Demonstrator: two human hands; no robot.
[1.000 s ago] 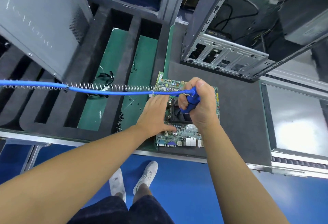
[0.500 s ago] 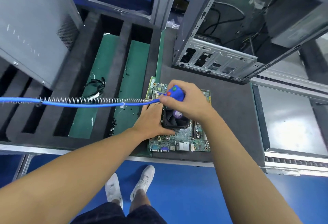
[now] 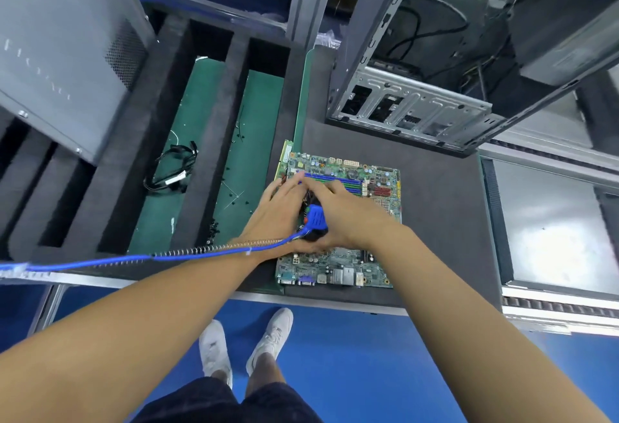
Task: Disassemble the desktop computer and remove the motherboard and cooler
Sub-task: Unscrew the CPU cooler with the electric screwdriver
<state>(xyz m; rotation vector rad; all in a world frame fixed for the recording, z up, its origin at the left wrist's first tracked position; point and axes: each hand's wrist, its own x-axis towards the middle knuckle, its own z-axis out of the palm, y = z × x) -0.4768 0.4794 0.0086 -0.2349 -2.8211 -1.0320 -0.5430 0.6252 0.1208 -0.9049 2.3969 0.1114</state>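
The green motherboard (image 3: 348, 171) lies flat on the dark mat at the bench's front edge, ports facing me. Its black cooler (image 3: 313, 238) sits mid-board, almost wholly hidden under both hands. My left hand (image 3: 276, 213) rests on the cooler's left side with fingers stretched forward toward the blue memory slots. My right hand (image 3: 353, 218) covers the cooler's right side and holds a blue electric screwdriver (image 3: 316, 216), which lies tilted between the two hands. Its blue coiled cable (image 3: 201, 252) runs off to the left across my left forearm.
The open metal computer case (image 3: 418, 104) stands behind the board, loose wires inside. A grey side panel (image 3: 60, 54) leans at the left. A black foam tray (image 3: 214, 128) with green-floored slots holds a cable bundle (image 3: 174, 168) and small screws (image 3: 212, 231). A conveyor (image 3: 552, 221) is at the right.
My right hand has moved the screwdriver from over the cooler's far edge down toward me, so it now lies between the hands. The cable has dropped across my left forearm. My left hand's fingers reach further forward.
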